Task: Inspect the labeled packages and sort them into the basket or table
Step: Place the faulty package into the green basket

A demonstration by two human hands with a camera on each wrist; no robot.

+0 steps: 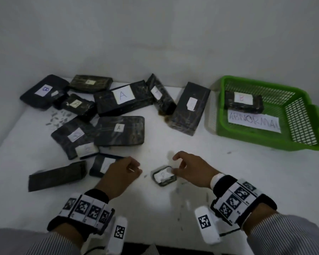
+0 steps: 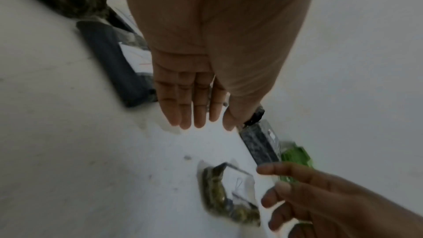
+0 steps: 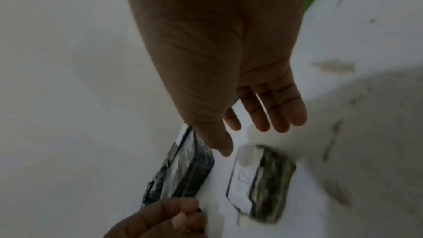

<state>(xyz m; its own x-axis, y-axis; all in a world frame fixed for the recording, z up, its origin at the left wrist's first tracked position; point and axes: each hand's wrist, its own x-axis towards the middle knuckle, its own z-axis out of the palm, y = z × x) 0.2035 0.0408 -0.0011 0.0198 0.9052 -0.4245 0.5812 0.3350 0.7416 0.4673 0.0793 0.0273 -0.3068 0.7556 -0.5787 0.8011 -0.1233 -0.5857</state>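
Note:
A small dark wrapped package (image 1: 163, 175) with a white label that I cannot read lies flat on the white table (image 1: 228, 172) between my hands. My right hand (image 1: 177, 164) hovers over its right edge with thumb and fingers spread; the right wrist view shows the right hand (image 3: 258, 133) with straight fingers just above the package (image 3: 260, 182), holding nothing. My left hand (image 1: 134, 168) is just left of the package, relaxed and empty; in the left wrist view its fingers (image 2: 194, 120) are straight and together. The green basket (image 1: 256, 140) marked ABNORMAL stands at the back right.
One package with a red letter (image 1: 243, 102) lies in the basket. Several dark labelled packages (image 1: 122, 98) crowd the back and left of the table. One package (image 1: 101, 165) lies partly under my left hand, another (image 1: 57, 178) further left. Small scraps (image 1: 57, 119) litter the left side.

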